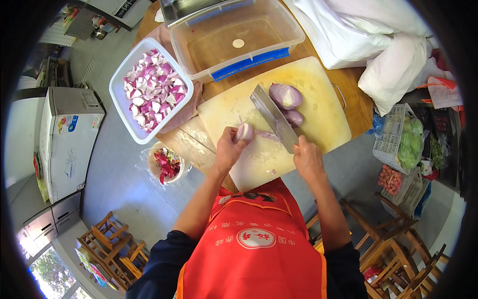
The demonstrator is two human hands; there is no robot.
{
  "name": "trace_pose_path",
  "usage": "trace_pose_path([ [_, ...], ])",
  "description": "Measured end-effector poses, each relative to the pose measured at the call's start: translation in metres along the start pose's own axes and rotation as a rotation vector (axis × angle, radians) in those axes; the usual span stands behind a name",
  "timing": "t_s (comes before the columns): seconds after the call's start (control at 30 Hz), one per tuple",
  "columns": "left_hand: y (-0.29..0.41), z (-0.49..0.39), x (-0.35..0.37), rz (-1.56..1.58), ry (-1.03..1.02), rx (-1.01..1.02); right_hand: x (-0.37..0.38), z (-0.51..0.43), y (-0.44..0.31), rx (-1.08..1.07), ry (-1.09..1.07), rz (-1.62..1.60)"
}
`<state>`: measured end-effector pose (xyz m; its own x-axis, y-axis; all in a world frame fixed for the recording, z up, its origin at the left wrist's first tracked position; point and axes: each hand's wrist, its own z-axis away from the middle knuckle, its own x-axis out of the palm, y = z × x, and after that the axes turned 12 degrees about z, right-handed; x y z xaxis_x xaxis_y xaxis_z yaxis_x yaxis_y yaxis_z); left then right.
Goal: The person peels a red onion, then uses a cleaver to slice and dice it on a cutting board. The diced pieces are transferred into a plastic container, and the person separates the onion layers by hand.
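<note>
My left hand [227, 147] grips a peeled piece of red onion [244, 133] over the left part of a yellowed white cutting board [231, 101]. In my right hand [308, 155] is the handle of a broad cleaver [274, 117], its blade slanting up and left across the board. Just beyond the blade lie a larger red onion piece [285, 96] and a smaller onion piece [292, 117], the latter partly hidden by the blade. A thin onion sliver [268, 136] rests between the left-hand piece and the cleaver.
A white tub [116, 106] of chopped red onion stands to the left. Behind the board is a clear plastic box [209, 46] with blue latches. White sacks [347, 41] crowd the right. A lined waste bin [151, 164] with onion skins sits on the floor, left of the wooden table [190, 144].
</note>
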<state>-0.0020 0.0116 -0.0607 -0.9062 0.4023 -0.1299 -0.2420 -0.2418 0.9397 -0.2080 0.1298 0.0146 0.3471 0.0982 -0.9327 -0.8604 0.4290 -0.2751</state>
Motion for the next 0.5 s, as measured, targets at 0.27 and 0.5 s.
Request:
trace_pose_path([
  [0.27, 0.021, 0.014, 0.027, -0.695, -0.052, 0.481, -0.027, 0.015, -0.002, -0.001, 0.162, -0.214],
  [0.5, 0.001, 0.011, 0.059, -0.623, -0.219, 0.592, -0.039, 0.030, 0.002, 0.050, 0.121, -0.235],
])
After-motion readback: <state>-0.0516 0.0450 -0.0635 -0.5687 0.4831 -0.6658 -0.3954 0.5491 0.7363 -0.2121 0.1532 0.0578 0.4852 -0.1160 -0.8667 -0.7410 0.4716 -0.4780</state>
